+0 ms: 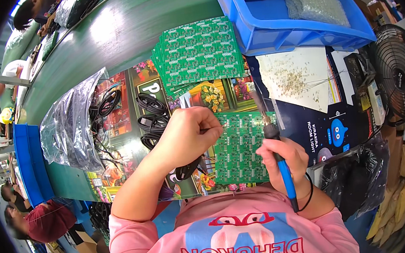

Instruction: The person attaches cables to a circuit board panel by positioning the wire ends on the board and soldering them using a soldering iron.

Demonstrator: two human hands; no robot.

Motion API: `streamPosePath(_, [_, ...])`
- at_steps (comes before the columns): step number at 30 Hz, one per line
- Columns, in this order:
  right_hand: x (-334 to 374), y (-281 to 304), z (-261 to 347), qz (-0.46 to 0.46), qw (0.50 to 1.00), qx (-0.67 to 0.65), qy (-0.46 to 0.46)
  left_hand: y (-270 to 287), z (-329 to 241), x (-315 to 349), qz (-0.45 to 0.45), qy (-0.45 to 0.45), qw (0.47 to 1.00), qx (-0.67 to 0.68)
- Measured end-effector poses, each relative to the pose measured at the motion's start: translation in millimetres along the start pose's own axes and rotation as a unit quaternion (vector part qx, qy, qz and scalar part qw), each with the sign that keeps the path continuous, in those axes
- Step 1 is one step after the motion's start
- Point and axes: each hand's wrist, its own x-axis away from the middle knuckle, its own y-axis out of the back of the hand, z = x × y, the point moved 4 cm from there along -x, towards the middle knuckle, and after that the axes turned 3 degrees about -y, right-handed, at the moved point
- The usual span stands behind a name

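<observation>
My right hand point(289, 160) grips a soldering iron point(284, 174) by its blue handle. The iron's metal barrel points away from me, over the right edge of a green circuit board panel point(239, 157) lying in front of me. My left hand point(191, 130) is closed in a pinch at the panel's upper left corner; what its fingertips hold, if anything, is hidden. Partly under that wrist lies a coiled black cable point(185, 170). More coiled black cables point(152, 114) lie just left of the hand.
Beyond the panel stands a stack of green circuit board panels point(200, 49). A blue bin point(295, 31) holds bubble-wrapped goods. White paper point(294, 77) with small scattered bits lies at right, near a black fan point(398, 75). A clear plastic bag point(74, 123) with cables lies left. Other people sit farther left.
</observation>
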Motion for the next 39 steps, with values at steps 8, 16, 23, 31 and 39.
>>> streamPosePath(8, [17.1,19.4,-9.9,-0.006,0.999,0.032,-0.005,-0.5,-9.5,-9.8,-0.050,-0.086,0.984,-0.150])
streamPosePath(16, [16.0,13.9,-19.7,0.025,0.992,-0.056,-0.114,-1.2,1.9,-17.6,-0.039,-0.098,0.973,-0.205])
streamPosePath(23, [15.2,12.2,-21.3,0.041,0.991,-0.048,-0.120,-3.0,-0.7,-18.1,-0.033,-0.118,0.965,-0.231])
streamPosePath(31, [10.4,5.9,-19.6,0.077,0.991,-0.047,-0.096,-4.5,-1.1,-19.5,-0.028,-0.093,0.968,-0.232])
streamPosePath(39, [9.5,7.7,-17.8,0.075,0.993,-0.042,-0.077,-5.9,-0.5,-20.4,-0.038,-0.101,0.967,-0.230])
